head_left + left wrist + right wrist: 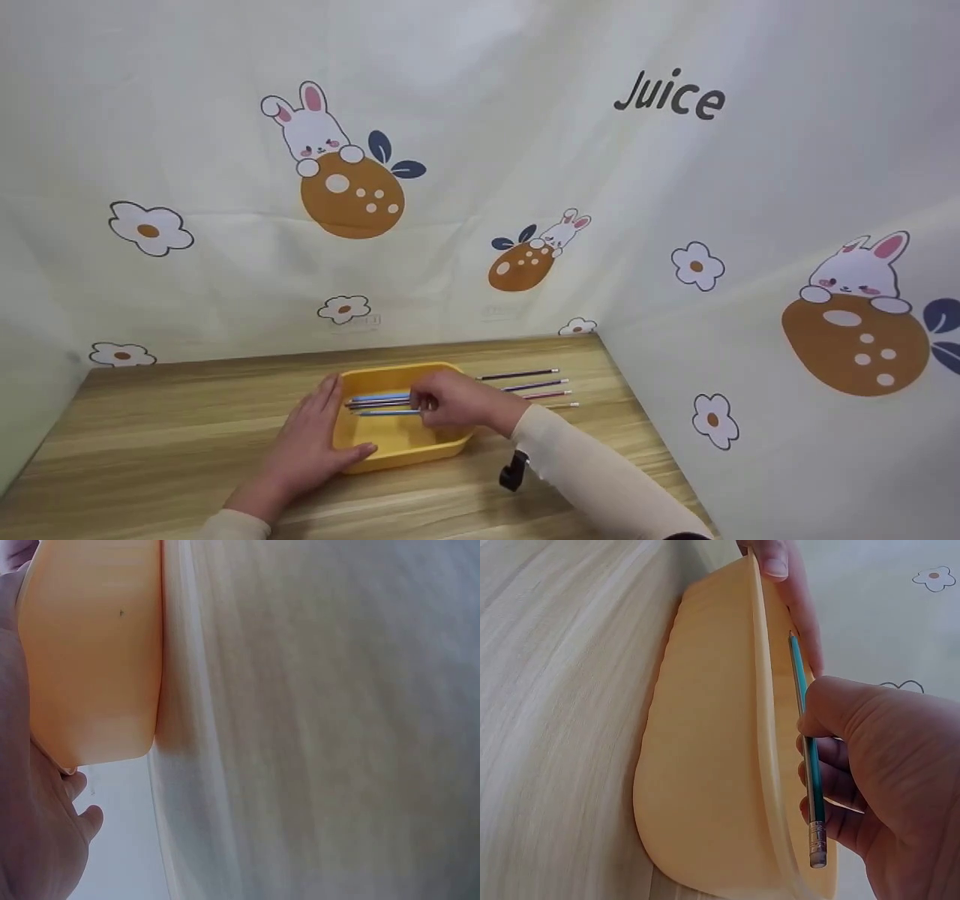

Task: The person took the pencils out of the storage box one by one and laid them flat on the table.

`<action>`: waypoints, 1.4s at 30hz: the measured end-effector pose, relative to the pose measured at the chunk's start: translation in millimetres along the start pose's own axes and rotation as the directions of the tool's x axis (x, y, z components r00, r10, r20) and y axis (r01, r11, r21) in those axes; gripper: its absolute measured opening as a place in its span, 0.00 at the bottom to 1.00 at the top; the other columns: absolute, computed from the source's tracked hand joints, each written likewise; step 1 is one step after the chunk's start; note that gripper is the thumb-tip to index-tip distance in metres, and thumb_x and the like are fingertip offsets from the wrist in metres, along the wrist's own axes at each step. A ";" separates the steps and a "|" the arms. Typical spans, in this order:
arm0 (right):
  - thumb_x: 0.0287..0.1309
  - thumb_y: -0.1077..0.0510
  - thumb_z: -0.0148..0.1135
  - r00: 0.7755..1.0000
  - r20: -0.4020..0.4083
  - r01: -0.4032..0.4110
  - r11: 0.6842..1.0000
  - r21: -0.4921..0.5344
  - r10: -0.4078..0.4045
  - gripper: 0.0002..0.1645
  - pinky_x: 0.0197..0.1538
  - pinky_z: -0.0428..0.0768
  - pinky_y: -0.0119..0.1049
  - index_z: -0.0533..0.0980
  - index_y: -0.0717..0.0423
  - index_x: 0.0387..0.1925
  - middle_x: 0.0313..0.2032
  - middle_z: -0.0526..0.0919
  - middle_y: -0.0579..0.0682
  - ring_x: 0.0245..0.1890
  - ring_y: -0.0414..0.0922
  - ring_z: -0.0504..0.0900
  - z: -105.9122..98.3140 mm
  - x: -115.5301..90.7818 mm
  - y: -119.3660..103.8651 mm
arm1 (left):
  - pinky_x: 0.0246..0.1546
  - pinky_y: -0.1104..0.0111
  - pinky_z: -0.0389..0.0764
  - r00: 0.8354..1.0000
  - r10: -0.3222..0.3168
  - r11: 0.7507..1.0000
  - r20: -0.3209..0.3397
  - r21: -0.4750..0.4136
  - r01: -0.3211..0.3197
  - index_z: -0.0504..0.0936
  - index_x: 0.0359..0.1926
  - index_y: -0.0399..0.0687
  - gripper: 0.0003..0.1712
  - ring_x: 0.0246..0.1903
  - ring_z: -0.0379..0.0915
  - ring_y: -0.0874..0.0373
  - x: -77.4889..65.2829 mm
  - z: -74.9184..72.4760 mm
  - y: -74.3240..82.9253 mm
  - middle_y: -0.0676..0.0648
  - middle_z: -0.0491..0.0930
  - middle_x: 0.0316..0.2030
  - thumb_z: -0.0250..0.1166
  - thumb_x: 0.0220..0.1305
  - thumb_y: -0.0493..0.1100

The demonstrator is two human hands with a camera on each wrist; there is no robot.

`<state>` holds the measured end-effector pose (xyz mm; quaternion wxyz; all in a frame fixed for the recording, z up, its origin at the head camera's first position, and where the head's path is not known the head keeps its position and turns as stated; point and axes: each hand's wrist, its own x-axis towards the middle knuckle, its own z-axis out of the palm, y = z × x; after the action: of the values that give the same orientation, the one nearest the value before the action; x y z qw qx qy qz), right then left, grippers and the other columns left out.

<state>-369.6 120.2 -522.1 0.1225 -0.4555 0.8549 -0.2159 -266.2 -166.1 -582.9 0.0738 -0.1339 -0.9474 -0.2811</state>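
Note:
A yellow plastic tray [416,454] stands on the table, with several pencils [375,401] lying inside toward its far side. Against the tray's left end rests my left hand [307,435], fingers stretched along that side and thumb on the near rim. Over the tray's right part, my right hand [454,401] pinches a blue pencil [808,757] between thumb and fingers. The pencil's tip points left, and its eraser end shows below my fingers in the right wrist view. The left wrist view shows the tray's outer wall [97,667] beside my left palm.
Right of the tray, several more pencils [536,373] lie side by side on the wooden table [150,450], eraser ends outward, partly hidden by my right forearm. A pale printed curtain [465,150] rises behind the table and along its right side. A black clip-like piece [514,472] hangs at the right sleeve.

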 end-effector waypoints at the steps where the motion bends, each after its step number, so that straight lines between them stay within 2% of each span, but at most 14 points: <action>1: 0.62 0.68 0.69 1.000 0.000 0.001 1.000 0.001 -0.001 0.10 0.39 0.80 0.25 0.86 0.55 0.44 0.35 0.82 0.38 0.35 0.32 0.78 -1.5 -2.0 -0.6 | 0.83 0.35 0.49 1.000 -0.001 1.000 0.000 -0.002 0.001 0.50 0.87 0.30 0.74 0.84 0.47 0.29 0.0 0.1 0.1 0.30 0.48 0.87 0.72 0.64 0.77; 7: 0.64 0.66 0.70 1.000 0.006 -0.016 1.000 -0.001 0.016 0.10 0.39 0.80 0.27 0.85 0.51 0.44 0.36 0.82 0.38 0.36 0.34 0.78 -11.5 -15.2 -0.6 | 0.83 0.35 0.48 1.000 -0.004 1.000 0.005 -0.001 0.004 0.50 0.87 0.31 0.74 0.85 0.46 0.29 -0.3 0.7 0.2 0.31 0.47 0.87 0.72 0.64 0.77; 16: 0.63 0.66 0.72 1.000 0.016 -0.009 0.998 -0.064 0.010 0.11 0.41 0.80 0.27 0.85 0.51 0.45 0.38 0.83 0.39 0.38 0.35 0.79 -24.6 -30.5 6.8 | 0.83 0.35 0.47 1.000 -0.015 1.000 0.019 -0.002 0.015 0.49 0.88 0.32 0.75 0.85 0.45 0.29 -0.3 0.7 -1.7 0.31 0.46 0.87 0.72 0.64 0.78; 27: 0.66 0.67 0.69 0.999 -0.005 0.050 0.995 -0.082 -0.051 0.08 0.42 0.79 0.26 0.85 0.53 0.44 0.39 0.83 0.43 0.39 0.36 0.79 -34.0 -54.3 18.0 | 0.83 0.35 0.47 0.999 -0.020 1.000 0.025 0.000 0.020 0.49 0.88 0.33 0.75 0.85 0.45 0.30 -0.8 1.2 -0.6 0.31 0.45 0.88 0.72 0.64 0.78; 35: 0.68 0.65 0.72 1.000 -0.023 0.016 0.998 -0.066 -0.017 0.06 0.44 0.83 0.28 0.86 0.52 0.44 0.40 0.84 0.43 0.40 0.40 0.82 -41.8 -73.9 27.2 | 0.83 0.34 0.46 0.998 -0.042 0.999 0.048 0.000 0.042 0.48 0.88 0.33 0.75 0.85 0.43 0.29 0.2 -0.6 1.3 0.31 0.44 0.88 0.70 0.64 0.79; 42: 0.67 0.68 0.73 0.999 -0.042 -0.006 0.999 -0.038 0.005 0.10 0.43 0.84 0.30 0.85 0.51 0.43 0.40 0.86 0.44 0.40 0.42 0.84 -50.4 -92.8 35.4 | 0.83 0.34 0.47 0.998 -0.038 0.999 0.042 0.006 0.038 0.48 0.88 0.34 0.75 0.85 0.44 0.29 0.5 -0.6 2.0 0.31 0.44 0.88 0.70 0.64 0.80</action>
<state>-364.3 227.7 -493.7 0.0962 -0.4508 0.8626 -0.2086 -266.0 -164.8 -581.3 0.0488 -0.1216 -0.9518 -0.2773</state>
